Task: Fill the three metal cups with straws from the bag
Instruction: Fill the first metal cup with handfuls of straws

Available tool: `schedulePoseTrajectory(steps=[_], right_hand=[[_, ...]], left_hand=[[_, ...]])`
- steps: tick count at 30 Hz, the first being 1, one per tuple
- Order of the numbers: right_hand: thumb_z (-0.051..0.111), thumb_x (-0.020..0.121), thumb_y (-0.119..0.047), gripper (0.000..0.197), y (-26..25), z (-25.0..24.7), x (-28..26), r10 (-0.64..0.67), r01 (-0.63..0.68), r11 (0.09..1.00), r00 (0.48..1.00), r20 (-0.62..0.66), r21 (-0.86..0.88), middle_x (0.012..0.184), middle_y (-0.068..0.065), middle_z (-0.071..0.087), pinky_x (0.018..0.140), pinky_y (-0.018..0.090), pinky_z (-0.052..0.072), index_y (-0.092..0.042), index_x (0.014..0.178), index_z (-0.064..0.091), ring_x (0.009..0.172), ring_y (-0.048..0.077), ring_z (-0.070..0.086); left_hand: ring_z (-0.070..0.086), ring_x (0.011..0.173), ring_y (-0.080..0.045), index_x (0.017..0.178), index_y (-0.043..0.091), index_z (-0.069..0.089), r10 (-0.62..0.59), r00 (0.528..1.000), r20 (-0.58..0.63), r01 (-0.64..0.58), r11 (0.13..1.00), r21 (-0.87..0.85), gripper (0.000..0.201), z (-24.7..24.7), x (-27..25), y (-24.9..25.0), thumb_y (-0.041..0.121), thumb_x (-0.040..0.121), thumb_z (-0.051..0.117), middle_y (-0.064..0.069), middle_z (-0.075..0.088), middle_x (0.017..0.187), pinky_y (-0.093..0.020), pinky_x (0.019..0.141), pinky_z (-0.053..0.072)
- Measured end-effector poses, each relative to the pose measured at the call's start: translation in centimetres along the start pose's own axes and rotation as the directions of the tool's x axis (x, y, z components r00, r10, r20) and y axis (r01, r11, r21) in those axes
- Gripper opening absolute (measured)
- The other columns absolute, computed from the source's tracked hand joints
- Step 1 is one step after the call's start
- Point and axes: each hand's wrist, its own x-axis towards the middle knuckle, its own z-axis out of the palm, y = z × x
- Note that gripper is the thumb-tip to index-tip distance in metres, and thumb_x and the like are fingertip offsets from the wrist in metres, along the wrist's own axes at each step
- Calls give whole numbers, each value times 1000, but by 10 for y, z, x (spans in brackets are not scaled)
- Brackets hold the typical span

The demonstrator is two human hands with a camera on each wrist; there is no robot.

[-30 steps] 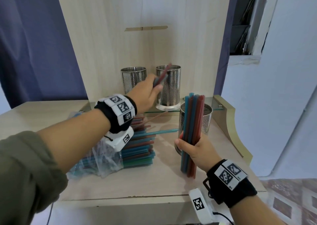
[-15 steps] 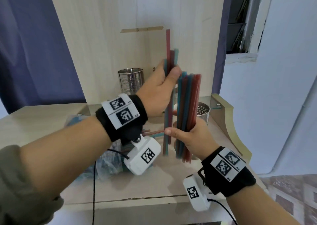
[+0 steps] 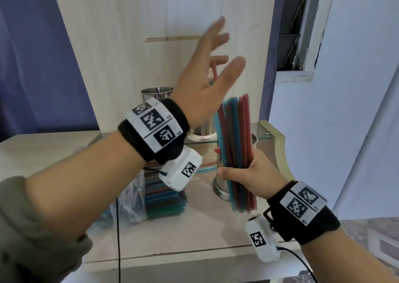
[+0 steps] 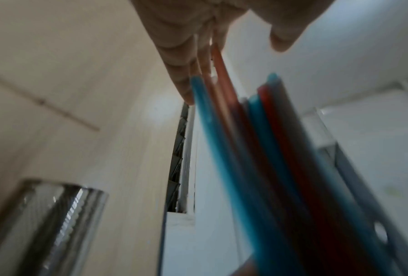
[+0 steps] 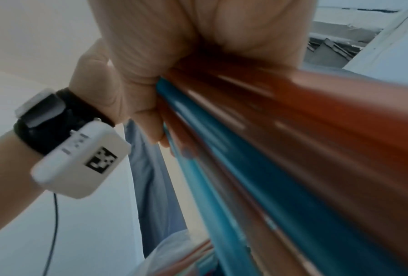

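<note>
My left hand [image 3: 224, 45] is raised in front of the wooden back panel, fingers spread and holding nothing. Just behind it a red straw [image 3: 214, 72] stands up out of the middle metal cup [image 3: 203, 129], which the hand mostly hides. In the left wrist view my straight fingers [image 4: 186, 56] lie beside a blue and a red straw [image 4: 212, 130]. My right hand [image 3: 244, 175] grips an upright bundle of red and blue straws [image 3: 235, 144] in front of the right cup [image 3: 254, 140]. The left cup [image 3: 157, 90] shows no straws. The bag of straws [image 3: 133, 205] lies below my left wrist.
The cups stand on a small glass shelf [image 3: 262, 135] against the wooden panel [image 3: 129, 45]. A curved wooden side piece [image 3: 278, 151] bounds the tabletop on the right. A blue curtain [image 3: 32, 56] hangs at the left. A cable [image 3: 118, 239] runs down over the table's front edge.
My left hand carried a few straws up from the bag, held them upright, then let go and opened, rising higher. The right hand kept its bundle, lifting it slightly.
</note>
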Motion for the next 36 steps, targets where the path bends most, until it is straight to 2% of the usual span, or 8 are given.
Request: schedulePoseTrajectory(steps=[5, 10, 12, 16, 21, 26, 29, 36], right_hand=[[80, 77, -10, 12, -1, -9, 1, 10, -12, 1000, 999, -45, -26, 79, 9, 70, 76, 35, 57, -18, 79, 70, 75, 18, 68], [80, 63, -20, 16, -30, -54, 22, -27, 50, 994, 975, -220, 98, 73, 4, 72, 80, 38, 55, -18, 76, 71, 72, 19, 69], [76, 72, -9, 14, -55, -75, 38, -25, 98, 955, 967, -254, 281, 69, 4, 69, 75, 36, 55, -16, 80, 68, 70, 20, 68], [63, 87, 1, 12, -92, -100, 77, -93, 231, 870, 944, -316, 435, 67, 1, 64, 72, 30, 56, -10, 86, 60, 68, 17, 66], [68, 82, -2, 11, -60, -86, 116, -9, 137, 900, 955, -297, 414, 75, 7, 63, 66, 28, 54, -10, 85, 62, 66, 16, 64], [77, 79, -14, 15, 6, -71, 115, 258, -166, 912, 944, -207, 375, 77, -1, 67, 69, 31, 55, -15, 92, 68, 74, 16, 66], [91, 60, -25, 53, 29, -67, 111, 393, -327, 868, 912, -116, 373, 92, 9, 73, 78, 42, 58, -6, 104, 69, 83, 25, 72], [78, 70, -13, 48, 38, -58, 105, 407, -421, 884, 907, 108, 204, 109, 19, 71, 95, 48, 52, -3, 116, 64, 102, 34, 67]], left_hand=[[50, 121, -7, 137, 12, 48, 158, 969, 188, -184, 974, 129, 56, 18, -18, -7, 49, 100, 27, -3, 55, 131, -32, 104, 42], [36, 136, -5, 148, 22, 28, -184, 980, 71, 193, 969, -155, 60, 18, -15, -35, 51, 97, 37, 0, 40, 149, -35, 115, 31], [33, 139, -12, 151, 17, 24, -377, 885, 272, 332, 923, 196, 74, 23, -19, -58, 51, 92, 51, -2, 32, 154, -41, 115, 30], [27, 139, -25, 151, 17, 17, -513, 725, 459, 43, 700, 713, 114, 38, -30, -101, 81, 67, 57, -9, 26, 153, -44, 113, 29], [53, 114, -11, 134, 28, 46, -441, 797, 413, 177, 823, 540, 105, 57, -26, -121, 88, 49, 64, 11, 56, 121, -34, 100, 44], [47, 127, -10, 144, 24, 38, -479, 809, 342, 343, 856, 386, 120, 63, -37, -128, 80, 44, 73, 7, 47, 143, -37, 109, 38], [51, 122, -8, 143, 24, 40, -486, 812, 323, 398, 866, 303, 116, 66, -41, -132, 71, 45, 81, 8, 51, 138, -34, 107, 41], [57, 112, -2, 133, 32, 45, -492, 807, 327, 456, 871, 184, 102, 67, -46, -136, 61, 45, 87, 15, 59, 124, -31, 102, 47]])
